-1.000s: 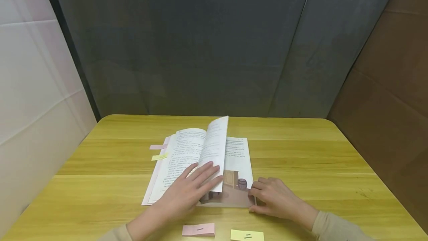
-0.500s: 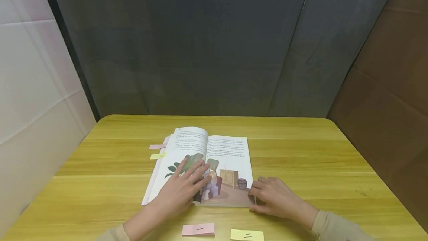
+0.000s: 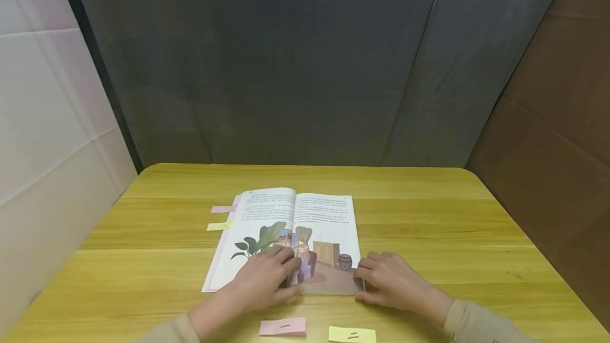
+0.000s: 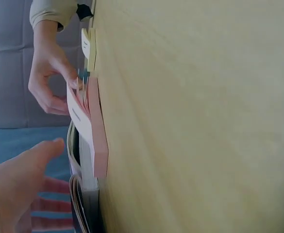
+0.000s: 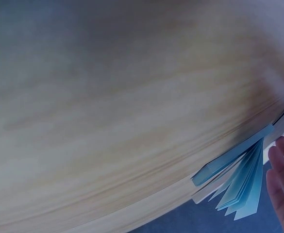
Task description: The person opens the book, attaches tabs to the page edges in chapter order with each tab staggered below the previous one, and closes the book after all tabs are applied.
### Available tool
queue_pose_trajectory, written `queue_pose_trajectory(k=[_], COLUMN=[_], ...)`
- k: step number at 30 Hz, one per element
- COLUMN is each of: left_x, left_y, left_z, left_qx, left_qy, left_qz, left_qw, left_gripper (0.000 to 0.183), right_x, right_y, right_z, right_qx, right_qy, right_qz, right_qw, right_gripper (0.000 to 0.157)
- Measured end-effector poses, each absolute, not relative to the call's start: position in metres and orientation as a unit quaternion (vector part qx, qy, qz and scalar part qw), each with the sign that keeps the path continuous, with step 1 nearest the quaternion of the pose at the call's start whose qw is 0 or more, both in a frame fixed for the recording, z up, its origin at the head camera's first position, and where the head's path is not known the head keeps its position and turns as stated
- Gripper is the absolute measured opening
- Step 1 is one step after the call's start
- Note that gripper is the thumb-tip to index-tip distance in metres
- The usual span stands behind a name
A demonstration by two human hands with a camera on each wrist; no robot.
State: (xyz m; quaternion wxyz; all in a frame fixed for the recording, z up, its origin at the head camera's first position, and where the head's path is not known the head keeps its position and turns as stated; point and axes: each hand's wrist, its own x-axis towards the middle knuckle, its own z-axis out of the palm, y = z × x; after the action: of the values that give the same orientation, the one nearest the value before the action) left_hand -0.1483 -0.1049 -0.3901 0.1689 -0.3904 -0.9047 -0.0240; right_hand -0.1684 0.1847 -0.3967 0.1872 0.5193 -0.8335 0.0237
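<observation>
A book [image 3: 326, 208] lies open on the table, an illustration of a plant, a cabinet and a barrel across its lower half. My left hand [image 3: 264, 277] rests on the lower left page at the gutter, fingers bent. In the left wrist view the left hand [image 4: 20, 184] has its thumb apart from its fingers, which reach to the pages. My right hand [image 3: 393, 279] holds the book's lower right corner between thumb and fingers. A pink tab [image 3: 223, 209] and a yellow tab [image 3: 219, 225] stick out from the left edge.
A pink note pad [image 3: 283, 326] marked with one stroke and a yellow one [image 3: 352, 334] marked with two lie in front of the book. The right wrist view shows a teal pad [image 5: 243, 179] with fanned leaves at the table edge. Cloth walls surround the wooden table [image 3: 419, 210].
A standing leaf has turned over to the left and now lies flat, revealing the illustrated spread. The left hand has drawn back slightly and its fingers have bent. The right hand has stayed put.
</observation>
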Motion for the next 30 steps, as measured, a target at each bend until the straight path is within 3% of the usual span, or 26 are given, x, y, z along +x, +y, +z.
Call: queue_pose_trajectory(k=[5, 19, 30], left_x=[-0.150, -0.157, -0.157], left_y=[-0.098, -0.104, -0.109], left_z=[-0.387, -0.388, -0.388], left_qx=[-0.372, -0.365, -0.374], left_qy=[-0.916, -0.919, -0.908], left_qz=[-0.015, -0.059, -0.088], left_qw=[0.146, 0.139, 0.165], left_gripper=[0.054, 0.059, 0.059], right_x=[-0.168, -0.169, -0.168], right_y=[0.185, 0.186, 0.188], right_z=[-0.397, -0.398, -0.398], right_qx=[0.519, 0.517, 0.516], right_qy=[-0.834, -0.834, -0.834], right_qz=[0.024, 0.026, 0.031], right_qw=[0.187, 0.192, 0.193], right_gripper=[0.030, 0.032, 0.032])
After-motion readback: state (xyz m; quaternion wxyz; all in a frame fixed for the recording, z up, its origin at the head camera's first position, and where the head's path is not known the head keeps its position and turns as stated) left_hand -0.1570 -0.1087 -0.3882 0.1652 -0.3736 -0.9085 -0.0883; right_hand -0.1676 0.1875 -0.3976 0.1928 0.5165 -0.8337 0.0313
